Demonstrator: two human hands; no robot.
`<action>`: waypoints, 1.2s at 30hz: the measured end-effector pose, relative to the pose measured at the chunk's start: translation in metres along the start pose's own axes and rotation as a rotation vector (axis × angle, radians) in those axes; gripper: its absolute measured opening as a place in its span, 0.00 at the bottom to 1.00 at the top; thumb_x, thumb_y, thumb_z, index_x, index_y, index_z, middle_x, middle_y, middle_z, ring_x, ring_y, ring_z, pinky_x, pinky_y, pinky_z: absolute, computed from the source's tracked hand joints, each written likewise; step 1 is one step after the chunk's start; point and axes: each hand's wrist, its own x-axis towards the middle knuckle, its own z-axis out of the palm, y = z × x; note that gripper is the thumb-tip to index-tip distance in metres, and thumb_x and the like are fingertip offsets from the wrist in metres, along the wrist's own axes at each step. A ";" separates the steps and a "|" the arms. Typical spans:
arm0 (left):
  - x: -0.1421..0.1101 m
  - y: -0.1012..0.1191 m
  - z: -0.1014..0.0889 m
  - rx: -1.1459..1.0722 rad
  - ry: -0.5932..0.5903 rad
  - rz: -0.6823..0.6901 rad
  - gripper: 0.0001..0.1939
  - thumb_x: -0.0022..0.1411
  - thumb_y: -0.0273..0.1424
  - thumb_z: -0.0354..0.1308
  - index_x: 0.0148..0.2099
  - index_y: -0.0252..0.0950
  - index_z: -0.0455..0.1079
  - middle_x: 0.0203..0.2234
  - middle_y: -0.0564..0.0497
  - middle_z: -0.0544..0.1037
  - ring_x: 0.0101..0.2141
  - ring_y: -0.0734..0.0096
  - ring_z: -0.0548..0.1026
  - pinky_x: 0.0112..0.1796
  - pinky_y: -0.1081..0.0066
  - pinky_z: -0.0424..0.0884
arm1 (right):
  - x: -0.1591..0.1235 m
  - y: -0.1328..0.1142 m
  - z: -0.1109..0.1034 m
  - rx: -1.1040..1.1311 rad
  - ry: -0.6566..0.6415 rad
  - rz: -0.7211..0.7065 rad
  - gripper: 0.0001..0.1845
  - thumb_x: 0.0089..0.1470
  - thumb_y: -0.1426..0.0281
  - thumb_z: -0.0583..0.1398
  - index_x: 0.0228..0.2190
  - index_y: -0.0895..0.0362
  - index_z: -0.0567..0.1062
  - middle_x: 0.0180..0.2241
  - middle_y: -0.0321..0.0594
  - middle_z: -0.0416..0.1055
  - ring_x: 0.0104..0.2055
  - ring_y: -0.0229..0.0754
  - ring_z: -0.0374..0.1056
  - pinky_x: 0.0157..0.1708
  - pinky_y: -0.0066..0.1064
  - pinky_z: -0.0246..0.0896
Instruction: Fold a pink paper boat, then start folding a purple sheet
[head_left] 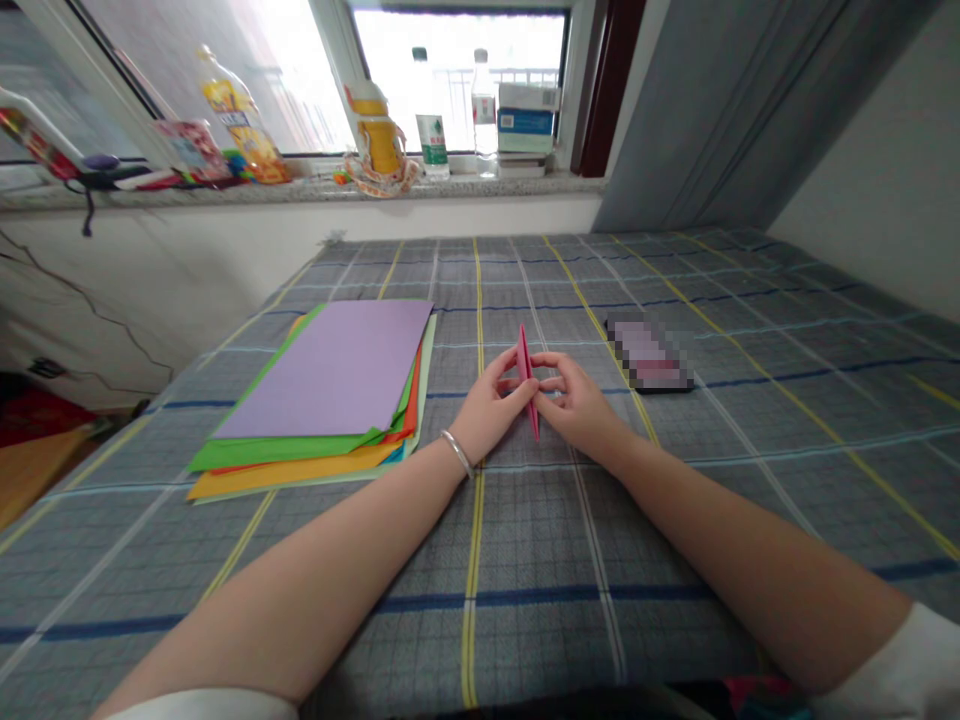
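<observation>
A folded piece of pink paper [523, 350] is held nearly edge-on to me, above the checked cloth. My left hand [491, 400] pinches it from the left, thumb and fingers closed on it. From the right, my right hand [576, 400] grips the same paper, its thumb near the left thumb at the middle. The paper's flat faces and the exact folds are mostly hidden by this angle. A silver bangle [457, 453] circles my left wrist.
Left of my hands lies a stack of coloured paper [330, 370], purple on top. A phone [649, 355], blurred out, rests to the right on the grey checked cloth [540, 530]. Beyond, a windowsill [300, 190] carries bottles, a yellow cup [380, 140] and boxes [527, 125].
</observation>
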 end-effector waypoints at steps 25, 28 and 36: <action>0.004 0.000 -0.018 0.410 -0.239 0.268 0.29 0.63 0.29 0.51 0.65 0.39 0.54 0.60 0.42 0.63 0.53 0.61 0.70 0.53 0.58 0.67 | 0.011 0.011 -0.019 -0.517 -0.117 0.006 0.18 0.60 0.65 0.51 0.48 0.56 0.72 0.37 0.42 0.77 0.33 0.43 0.70 0.33 0.31 0.60; 0.005 0.002 -0.026 0.513 -0.288 0.298 0.30 0.61 0.27 0.50 0.66 0.38 0.53 0.60 0.43 0.64 0.55 0.61 0.67 0.55 0.58 0.65 | 0.014 0.017 -0.026 -0.497 -0.185 -0.074 0.19 0.60 0.67 0.50 0.49 0.55 0.72 0.42 0.42 0.76 0.41 0.43 0.71 0.39 0.32 0.62; 0.007 -0.003 -0.028 0.718 -0.256 0.297 0.33 0.58 0.22 0.44 0.67 0.30 0.49 0.63 0.40 0.59 0.62 0.63 0.58 0.62 0.58 0.54 | 0.012 0.013 -0.028 -0.644 -0.145 -0.014 0.20 0.60 0.67 0.51 0.51 0.50 0.73 0.47 0.40 0.75 0.47 0.46 0.70 0.45 0.37 0.64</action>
